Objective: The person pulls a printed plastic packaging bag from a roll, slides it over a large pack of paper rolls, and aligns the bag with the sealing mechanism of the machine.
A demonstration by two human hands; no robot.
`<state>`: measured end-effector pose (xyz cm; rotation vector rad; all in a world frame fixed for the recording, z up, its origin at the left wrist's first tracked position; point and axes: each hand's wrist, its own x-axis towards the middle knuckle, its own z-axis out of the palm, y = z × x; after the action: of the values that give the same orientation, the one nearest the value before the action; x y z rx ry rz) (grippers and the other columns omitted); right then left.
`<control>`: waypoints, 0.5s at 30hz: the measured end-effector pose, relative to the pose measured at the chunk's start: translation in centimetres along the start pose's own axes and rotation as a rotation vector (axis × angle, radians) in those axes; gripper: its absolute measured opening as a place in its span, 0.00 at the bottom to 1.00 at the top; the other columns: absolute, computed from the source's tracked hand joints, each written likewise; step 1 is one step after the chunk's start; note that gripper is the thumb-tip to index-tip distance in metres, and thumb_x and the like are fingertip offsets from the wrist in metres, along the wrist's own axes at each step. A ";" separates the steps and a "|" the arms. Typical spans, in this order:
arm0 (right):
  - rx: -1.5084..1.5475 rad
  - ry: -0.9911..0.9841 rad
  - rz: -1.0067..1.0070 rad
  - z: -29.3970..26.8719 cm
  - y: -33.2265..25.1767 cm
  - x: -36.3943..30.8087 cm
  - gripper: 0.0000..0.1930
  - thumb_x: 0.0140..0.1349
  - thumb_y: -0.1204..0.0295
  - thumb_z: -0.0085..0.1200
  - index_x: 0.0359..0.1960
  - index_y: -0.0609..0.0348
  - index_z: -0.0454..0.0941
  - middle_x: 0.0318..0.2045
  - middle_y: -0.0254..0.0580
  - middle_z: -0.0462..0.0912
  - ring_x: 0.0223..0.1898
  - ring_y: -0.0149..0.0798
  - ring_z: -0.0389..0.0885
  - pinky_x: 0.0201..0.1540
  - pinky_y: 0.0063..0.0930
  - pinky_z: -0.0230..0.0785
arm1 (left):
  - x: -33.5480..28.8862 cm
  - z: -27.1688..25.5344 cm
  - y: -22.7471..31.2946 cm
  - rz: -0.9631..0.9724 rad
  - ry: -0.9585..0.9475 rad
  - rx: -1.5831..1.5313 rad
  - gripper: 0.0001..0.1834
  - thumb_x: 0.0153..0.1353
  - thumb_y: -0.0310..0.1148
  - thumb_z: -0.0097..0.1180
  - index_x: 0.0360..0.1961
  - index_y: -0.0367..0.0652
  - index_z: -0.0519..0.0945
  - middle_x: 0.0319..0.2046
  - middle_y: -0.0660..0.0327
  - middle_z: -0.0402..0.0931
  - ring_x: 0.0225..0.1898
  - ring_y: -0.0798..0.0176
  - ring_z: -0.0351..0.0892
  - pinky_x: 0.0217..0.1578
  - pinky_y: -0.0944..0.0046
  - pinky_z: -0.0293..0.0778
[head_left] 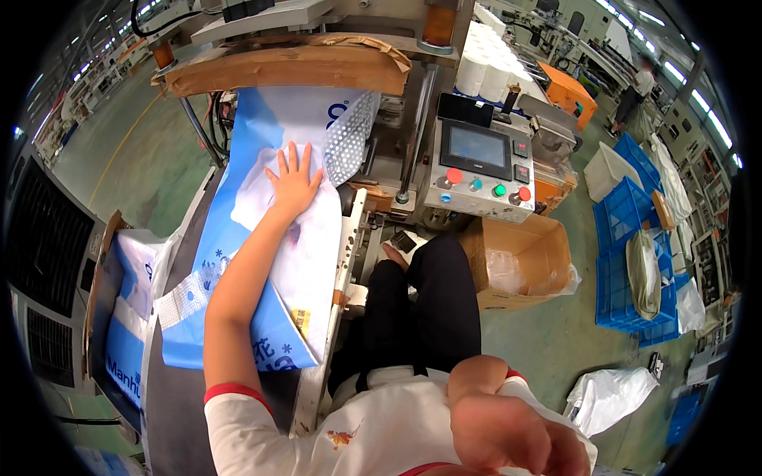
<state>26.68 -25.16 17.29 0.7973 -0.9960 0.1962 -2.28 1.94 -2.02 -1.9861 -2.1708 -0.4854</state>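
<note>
My left hand (294, 184) lies flat with its fingers spread on a stack of blue and white printed plastic bags (317, 246). It holds nothing. The bags lie on a dark work surface (190, 397), and their far end reaches beneath the machine's brown-edged press head (286, 77). At the near end, one blue flap is folded over at an angle. Bent up close in front of my chest, my right hand (516, 436) is blurred and away from the bags; its fingers are partly hidden, and I cannot make out anything in it.
Right of the press stands a control box (480, 170) with a screen and coloured buttons. A cardboard box (520, 254) holding clear plastic is beside my legs. More printed bags (127, 317) sit in a carton at left. Blue crates (631, 278) and a white sack (611, 393) are farther right.
</note>
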 end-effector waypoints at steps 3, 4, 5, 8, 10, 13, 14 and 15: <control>0.033 0.071 0.103 0.1 -0.6 -0.5 0.14 0.58 0.76 0.57 0.47 0.48 0.76 0.51 0.26 0.75 0.52 0.30 0.73 0.41 0.23 0.73 | 0.0 -0.1 0.0 0.003 -0.004 -0.008 0.38 0.67 0.56 0.41 0.73 0.56 0.49 0.74 0.49 0.37 0.73 0.36 0.34 0.61 0.20 0.36; 0.013 0.098 0.145 0.0 -0.9 -0.6 0.14 0.58 0.76 0.57 0.46 0.48 0.76 0.49 0.26 0.76 0.50 0.30 0.74 0.40 0.22 0.73 | -0.1 -0.1 0.1 0.001 -0.008 -0.013 0.38 0.67 0.56 0.41 0.73 0.56 0.49 0.74 0.49 0.37 0.73 0.36 0.33 0.61 0.20 0.36; 0.027 0.073 0.178 -0.3 -0.9 -0.6 0.13 0.58 0.76 0.57 0.45 0.47 0.77 0.46 0.26 0.76 0.48 0.30 0.74 0.40 0.22 0.72 | 0.1 -0.1 0.2 0.004 -0.012 -0.016 0.38 0.66 0.56 0.42 0.73 0.56 0.49 0.74 0.49 0.37 0.73 0.36 0.33 0.61 0.20 0.36; 0.045 0.002 0.223 -2.3 -1.0 -0.7 0.11 0.58 0.76 0.57 0.42 0.46 0.77 0.40 0.27 0.77 0.44 0.29 0.75 0.39 0.21 0.71 | -0.1 -0.2 0.1 -0.002 -0.015 0.001 0.38 0.66 0.55 0.42 0.73 0.56 0.49 0.74 0.49 0.37 0.73 0.36 0.33 0.61 0.20 0.36; 0.006 -0.070 0.192 -3.6 -0.4 -0.8 0.11 0.59 0.74 0.56 0.43 0.45 0.77 0.38 0.29 0.76 0.42 0.29 0.74 0.40 0.21 0.70 | -0.2 -0.5 0.0 -0.011 -0.010 0.007 0.38 0.66 0.55 0.42 0.74 0.55 0.48 0.74 0.49 0.36 0.73 0.36 0.33 0.61 0.20 0.36; -0.238 0.008 0.341 -4.4 -2.7 -1.3 0.12 0.60 0.72 0.57 0.45 0.46 0.76 0.40 0.31 0.75 0.42 0.30 0.73 0.43 0.24 0.68 | -0.1 -0.5 0.4 -0.003 -0.022 -0.017 0.39 0.66 0.55 0.43 0.74 0.55 0.48 0.74 0.49 0.36 0.73 0.36 0.33 0.61 0.20 0.36; -0.304 0.063 0.355 -4.8 -2.9 -1.8 0.12 0.59 0.72 0.57 0.45 0.47 0.75 0.39 0.32 0.73 0.41 0.31 0.72 0.43 0.25 0.67 | 0.0 -0.5 0.6 0.001 -0.028 -0.008 0.39 0.66 0.54 0.43 0.74 0.55 0.48 0.74 0.49 0.36 0.73 0.36 0.33 0.61 0.20 0.35; -0.346 0.148 0.321 -5.3 -2.3 -3.0 0.12 0.58 0.75 0.58 0.43 0.50 0.73 0.36 0.31 0.70 0.39 0.32 0.69 0.41 0.26 0.65 | 0.0 -0.5 0.6 0.004 -0.033 0.000 0.39 0.66 0.54 0.43 0.74 0.55 0.48 0.74 0.49 0.36 0.73 0.36 0.33 0.61 0.21 0.35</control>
<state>29.69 -22.62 12.16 0.3006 -0.9795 0.3432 -1.70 1.79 -1.44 -2.0129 -2.1855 -0.4553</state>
